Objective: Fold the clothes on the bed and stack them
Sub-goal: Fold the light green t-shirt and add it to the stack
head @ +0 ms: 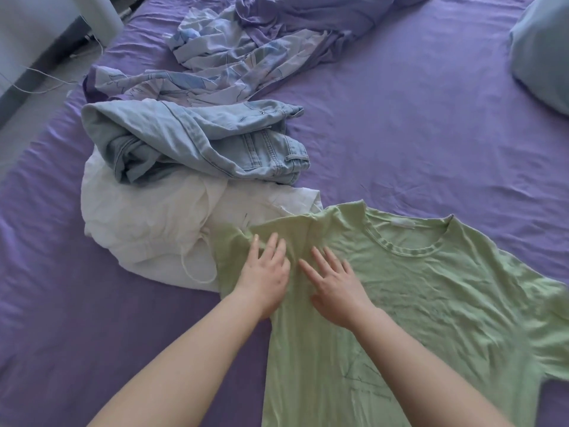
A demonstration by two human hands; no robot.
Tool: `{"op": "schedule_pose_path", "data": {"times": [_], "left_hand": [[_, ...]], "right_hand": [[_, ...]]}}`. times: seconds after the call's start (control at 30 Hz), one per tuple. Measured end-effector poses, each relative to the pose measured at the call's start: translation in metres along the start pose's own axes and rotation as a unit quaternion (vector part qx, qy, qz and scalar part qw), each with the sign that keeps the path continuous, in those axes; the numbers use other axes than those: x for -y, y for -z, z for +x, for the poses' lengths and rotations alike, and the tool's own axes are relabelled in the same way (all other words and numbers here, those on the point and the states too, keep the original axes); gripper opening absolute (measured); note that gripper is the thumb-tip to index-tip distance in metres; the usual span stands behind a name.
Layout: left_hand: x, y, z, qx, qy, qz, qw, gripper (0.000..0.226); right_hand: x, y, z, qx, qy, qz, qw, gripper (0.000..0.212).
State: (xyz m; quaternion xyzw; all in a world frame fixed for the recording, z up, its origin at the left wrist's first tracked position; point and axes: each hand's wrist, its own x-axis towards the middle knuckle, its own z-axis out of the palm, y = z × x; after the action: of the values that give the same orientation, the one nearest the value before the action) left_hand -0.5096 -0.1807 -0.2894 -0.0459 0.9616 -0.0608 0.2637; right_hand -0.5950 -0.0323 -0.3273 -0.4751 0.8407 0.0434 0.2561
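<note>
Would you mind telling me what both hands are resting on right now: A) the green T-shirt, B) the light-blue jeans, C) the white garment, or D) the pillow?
A: the left hand and right hand lie flat, fingers spread, on the left shoulder area of the green T-shirt, apart from the jeans.

A home bedroom is showing here: a bed (400,124) in a purple sheet is filling the view, a pillow (542,53) is lying at its far right corner, and what may be a cable (40,75) is trailing across the floor beyond its left edge.
</note>
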Motion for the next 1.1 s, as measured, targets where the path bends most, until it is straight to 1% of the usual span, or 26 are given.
{"op": "schedule_pose_path", "data": {"times": [0.07,0.17,0.27,0.4,0.6,0.77,0.93,1.03,1.1], "left_hand": [[-0.032,0.0,-0.003,-0.014,-0.045,-0.028,0.999,0.052],[-0.08,-0.007,-0.012,0.021,-0.114,-0.054,0.992,0.058],[-0.119,-0.019,-0.026,0.061,-0.135,-0.075,0.986,0.066],[-0.149,-0.03,-0.048,0.1,-0.129,-0.089,0.983,0.066],[-0.184,-0.051,-0.087,0.108,-0.089,-0.094,0.986,0.076],[-0.216,-0.073,-0.133,0.12,-0.053,-0.082,0.988,0.083],[-0.257,-0.086,-0.177,0.125,-0.023,-0.074,0.989,0.077],[-0.284,-0.087,-0.193,0.131,-0.011,-0.083,0.988,0.074],[-0.298,-0.085,-0.198,0.133,-0.009,-0.102,0.986,0.071]], "right_hand": [[-0.012,-0.017,-0.027,0.023,-0.037,0.0,0.999,0.068],[-0.025,-0.039,-0.068,0.033,-0.087,0.013,0.996,0.066],[-0.032,-0.058,-0.106,0.038,-0.122,0.03,0.991,0.064],[-0.034,-0.079,-0.152,0.045,-0.16,0.053,0.985,0.064],[-0.024,-0.112,-0.204,0.04,-0.181,0.059,0.981,0.066],[-0.017,-0.147,-0.264,0.039,-0.219,0.071,0.972,0.063],[-0.018,-0.185,-0.339,0.05,-0.2,0.062,0.977,0.062],[-0.017,-0.197,-0.369,0.027,-0.172,0.081,0.981,0.065],[-0.015,-0.2,-0.382,-0.033,-0.183,0.13,0.974,0.063]]}}
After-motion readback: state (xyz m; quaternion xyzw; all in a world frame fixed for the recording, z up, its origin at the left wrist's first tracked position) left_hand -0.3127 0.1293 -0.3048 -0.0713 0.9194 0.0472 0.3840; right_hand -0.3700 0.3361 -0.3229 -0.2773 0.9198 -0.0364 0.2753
